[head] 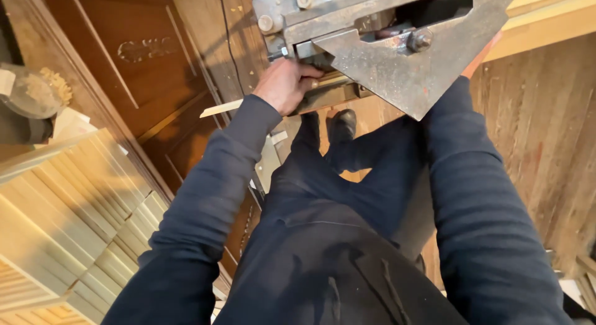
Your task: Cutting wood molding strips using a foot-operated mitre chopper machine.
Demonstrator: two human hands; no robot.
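Curled tight, the left hand (284, 84) grips a thin pale wooden strip (231, 106) right at the underside of the grey metal machine (397, 58), the strip's free end poking out to the left. Over on the far side, the right hand (481, 57) is mostly hidden behind the machine's triangular steel plate (406, 73), so its grip can't be told. Stacked pale wooden slats (74, 201) sit lower left, beside a dark carved wooden door (149, 58) lying flat.
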